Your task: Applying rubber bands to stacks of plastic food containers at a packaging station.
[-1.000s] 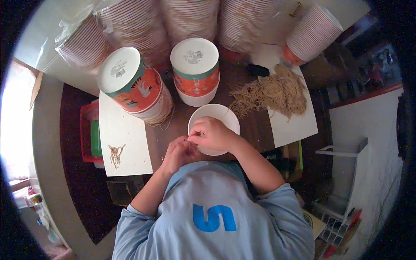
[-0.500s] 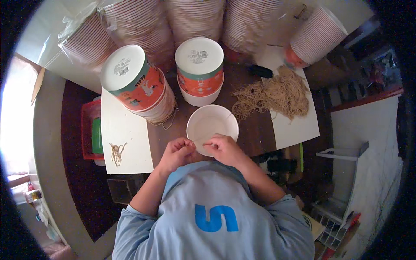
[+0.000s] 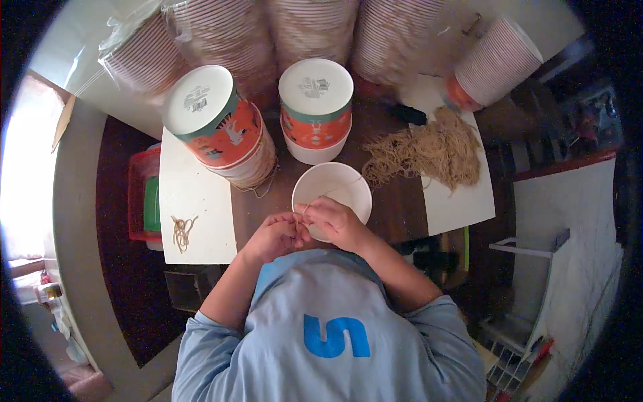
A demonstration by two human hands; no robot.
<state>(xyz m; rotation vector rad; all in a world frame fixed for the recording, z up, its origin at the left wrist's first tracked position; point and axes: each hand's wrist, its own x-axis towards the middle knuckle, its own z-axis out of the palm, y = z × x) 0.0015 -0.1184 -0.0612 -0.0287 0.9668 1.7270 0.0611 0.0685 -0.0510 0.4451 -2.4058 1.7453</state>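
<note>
My left hand [image 3: 276,236] and my right hand [image 3: 335,222] meet over the near rim of a white round paper tub [image 3: 360,201]. Thin tan twine [image 3: 306,209] runs between my pinched fingertips, and both hands are closed on it. A strand seems to reach across the tub's opening toward the twine pile. That tangled pile of tan twine [image 3: 445,151] lies to the right of the tub. Straight behind the tub stands an orange and green printed tub [image 3: 316,127], upside down on a white one. The exact course of the twine is partly hidden by my fingers.
At left, another upturned printed tub [image 3: 231,137] stands on a tub wound with twine [image 3: 251,164]. Short twine pieces [image 3: 182,231] lie on the table's white left part [image 3: 201,201]. Tall bagged stacks of tubs [image 3: 311,30] line the back; a tilted stack [image 3: 499,63] is at far right.
My hands have come closer together, the right one moving left and up over the left fingertips. Twine now shows between them. The whole view has shifted slightly.
</note>
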